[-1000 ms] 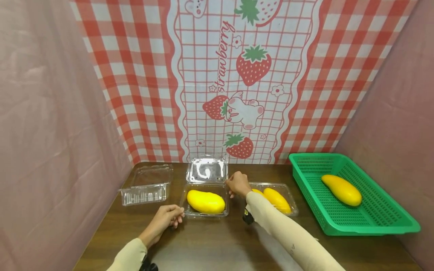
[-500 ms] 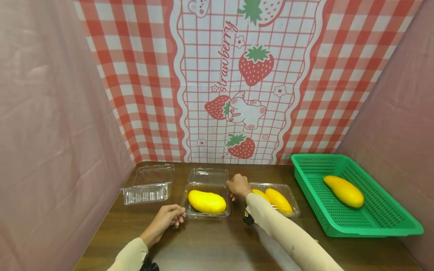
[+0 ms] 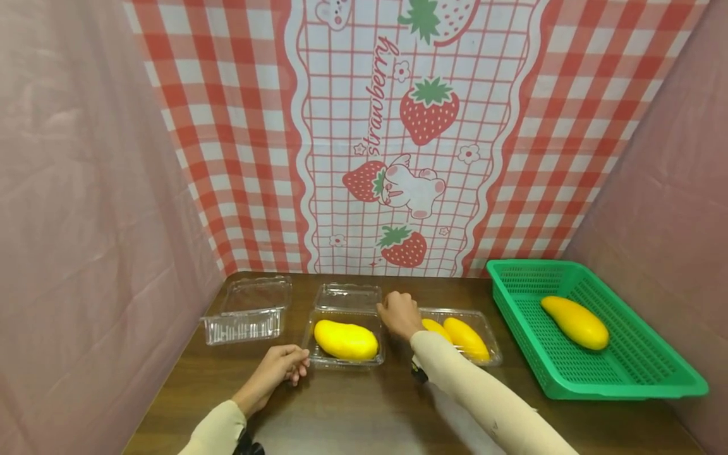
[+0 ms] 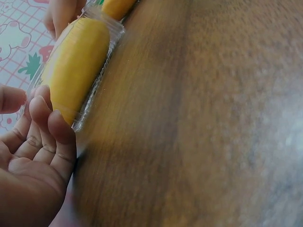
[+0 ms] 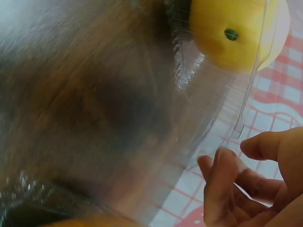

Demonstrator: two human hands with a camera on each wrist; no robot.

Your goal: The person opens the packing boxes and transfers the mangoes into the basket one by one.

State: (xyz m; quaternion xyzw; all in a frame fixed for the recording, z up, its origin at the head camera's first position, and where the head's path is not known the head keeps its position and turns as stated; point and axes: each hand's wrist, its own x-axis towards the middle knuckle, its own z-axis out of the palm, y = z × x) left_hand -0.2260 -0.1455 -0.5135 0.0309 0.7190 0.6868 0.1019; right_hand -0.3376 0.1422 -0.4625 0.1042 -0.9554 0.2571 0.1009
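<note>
The fingers of the right hand [image 3: 400, 315] are loosely curled at the right corner of a clear plastic hinged box [image 3: 345, 363], low in the centre of the frame. In the right wrist view the thumb and fingertips are held a little apart beside the box's rim, and nothing is seen gripped between them. At the box's near left corner, the left hand [image 3: 281, 364] is placed with its fingers bent and its tips close to the plastic; whether the rim is pinched there cannot be told, as the contact is unclear in the left wrist view.

Inside the box a plump yellow mango [image 3: 345, 341] is laid on its side, and in the right wrist view a dark green stem spot [image 5: 231, 34] is seen on its end. The box's clear lid [image 3: 348, 296] is laid back behind it.

To the right, a second clear plastic box [image 3: 482, 321] is partly covered by the right arm's cream sleeve [image 3: 483, 398]; two yellow mangoes [image 3: 466, 338] are seen in it. At the lower left, a third clear plastic box [image 3: 244, 327] is set with its lid folded back. At the lower right, another yellow mango [image 3: 576, 323] is held in a green plastic slotted basket [image 3: 620, 390]. All are set on a brown wooden table [image 3: 352, 404], backed by a red-and-white checked strawberry cloth [image 3: 250, 158] and flanked by pinkish curtains [image 3: 85, 221]
</note>
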